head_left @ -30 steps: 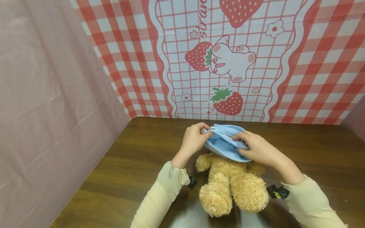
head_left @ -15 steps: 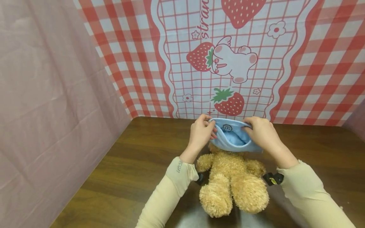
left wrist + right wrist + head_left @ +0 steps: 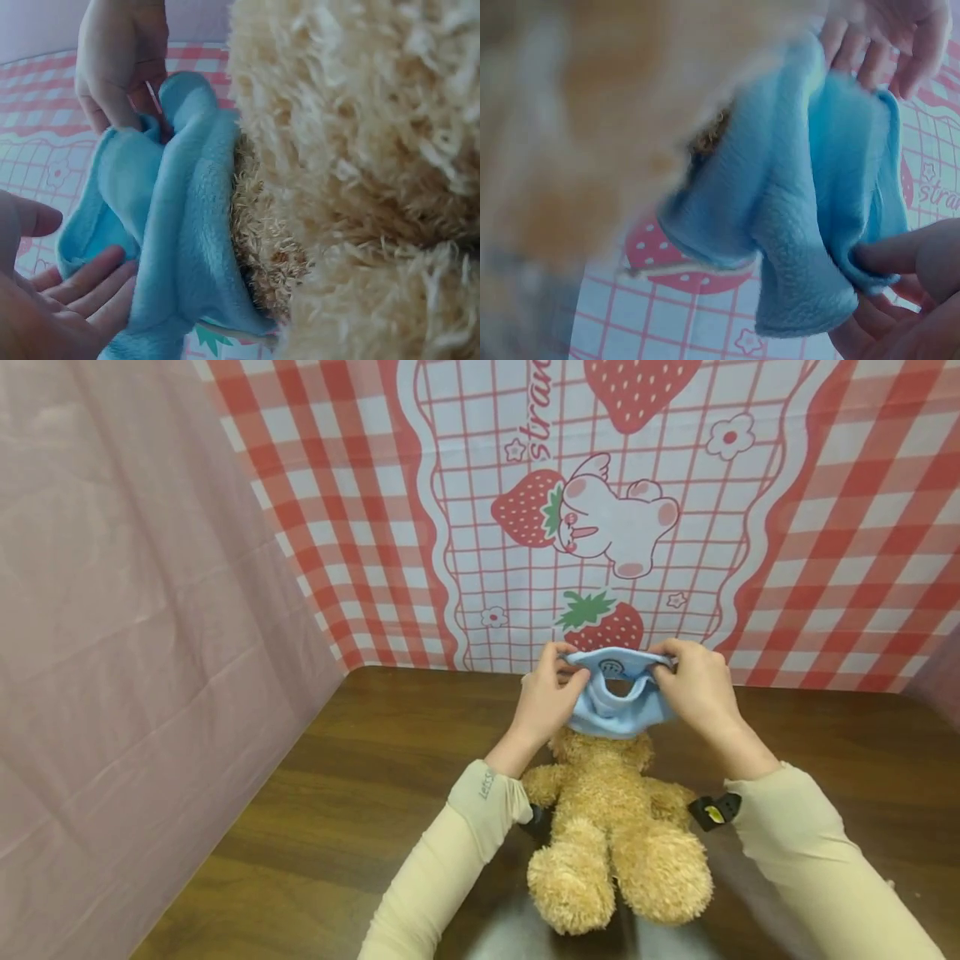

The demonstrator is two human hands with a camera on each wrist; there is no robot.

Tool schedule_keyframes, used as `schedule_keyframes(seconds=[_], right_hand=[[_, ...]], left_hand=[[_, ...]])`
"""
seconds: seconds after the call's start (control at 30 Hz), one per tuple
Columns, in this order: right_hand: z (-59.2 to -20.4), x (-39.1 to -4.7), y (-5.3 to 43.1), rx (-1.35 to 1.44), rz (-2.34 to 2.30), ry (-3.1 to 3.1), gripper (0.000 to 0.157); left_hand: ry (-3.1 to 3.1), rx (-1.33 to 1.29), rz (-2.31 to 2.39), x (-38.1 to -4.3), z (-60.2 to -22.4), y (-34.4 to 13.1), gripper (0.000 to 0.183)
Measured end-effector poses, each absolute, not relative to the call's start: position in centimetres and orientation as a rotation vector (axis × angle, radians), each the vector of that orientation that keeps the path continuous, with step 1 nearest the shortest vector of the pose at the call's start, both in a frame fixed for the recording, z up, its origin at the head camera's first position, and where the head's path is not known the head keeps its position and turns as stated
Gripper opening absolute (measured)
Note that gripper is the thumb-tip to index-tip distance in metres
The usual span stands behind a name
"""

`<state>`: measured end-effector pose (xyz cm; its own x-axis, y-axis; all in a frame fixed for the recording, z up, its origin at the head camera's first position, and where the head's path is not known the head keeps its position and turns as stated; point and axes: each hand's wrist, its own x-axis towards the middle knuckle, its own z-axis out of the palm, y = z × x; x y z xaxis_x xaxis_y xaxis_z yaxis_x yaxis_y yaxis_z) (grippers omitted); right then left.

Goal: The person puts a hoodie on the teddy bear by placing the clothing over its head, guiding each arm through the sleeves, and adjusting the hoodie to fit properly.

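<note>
A curly-haired tan teddy bear [image 3: 603, 793] lies on its back on the table, feet toward me. Its head is mostly hidden by a small light blue fleece top [image 3: 618, 722] with a dark round print. My left hand [image 3: 548, 697] holds the top's upper left edge, fingers inside the opening in the left wrist view. At the upper right edge my right hand [image 3: 697, 689] pinches the cloth between thumb and fingers. The right wrist view shows a short sleeve [image 3: 802, 307] hanging near my right fingers. A pale cord [image 3: 682, 268] trails below the cloth.
The dark wooden table [image 3: 360, 793] stretches out on both sides of the bear. Behind it hangs a red-and-white checked cloth [image 3: 360, 518] with strawberry prints. A pink curtain [image 3: 150, 652] borders the left side.
Both hands have moved up and away from me, carrying the blue top from the bear's chest over its head. Its opening was bunched and now spreads between the hands, and the dark print shows.
</note>
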<state>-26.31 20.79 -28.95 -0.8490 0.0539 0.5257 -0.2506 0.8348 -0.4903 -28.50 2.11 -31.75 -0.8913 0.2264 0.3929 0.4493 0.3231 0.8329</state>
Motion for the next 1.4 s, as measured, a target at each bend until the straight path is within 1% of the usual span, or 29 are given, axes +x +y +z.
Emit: schedule_keyframes(seconds=[0.1,0.3,0.4,0.57,0.67,0.87,0.97,1.07,1.23,1.3,1.4], right_hand=[[-29.0,-26.5,20.5,0.137,0.763,-2.405,0.02],[-29.2,-27.0,20.3,0.157,0.827,-2.241,0.02],[-29.3,-27.1,20.4,0.158,0.836,-2.261,0.02],[-30.4,-27.1,20.5,0.185,0.767,-2.613,0.02],[-31.5,-27.1,20.6,0.233,0.688,-2.817,0.022],[-32.9,-27.6,20.7,0.267,0.598,-2.989,0.025],[-33.1,-27.8,20.8,0.267,0.583,-3.004,0.025],[-33.3,-27.9,20.8,0.274,0.583,-2.993,0.026],[-33.5,-27.8,20.1,0.34,0.624,-2.968,0.025],[-33.5,-27.8,19.8,0.376,0.653,-2.957,0.024],[-33.4,-27.7,19.4,0.429,0.691,-2.958,0.022]], left_hand=[[-2.363,-0.688,-1.545,-28.8,-31.8,2.3,0.033],[-2.348,-0.723,-1.447,-29.3,-31.9,2.4,0.024],[-2.395,-0.714,-1.427,-29.5,-31.9,2.2,0.024],[-2.679,-0.656,-1.391,-29.8,-32.6,2.0,0.033],[-2.893,-0.646,-1.309,-29.9,-33.6,1.8,0.04],[-3.083,-0.72,-1.277,-30.1,-35.0,1.7,0.049],[-3.099,-0.788,-1.324,-30.1,-35.3,1.7,0.056],[-3.075,-0.838,-1.419,-30.1,-35.4,1.7,0.067],[-3.119,-0.888,-1.459,-29.9,-36.0,2.0,0.096],[-3.13,-0.87,-1.404,-29.7,-36.2,2.3,0.105],[-3.1,-0.768,-1.381,-29.4,-36.5,2.7,0.109]])
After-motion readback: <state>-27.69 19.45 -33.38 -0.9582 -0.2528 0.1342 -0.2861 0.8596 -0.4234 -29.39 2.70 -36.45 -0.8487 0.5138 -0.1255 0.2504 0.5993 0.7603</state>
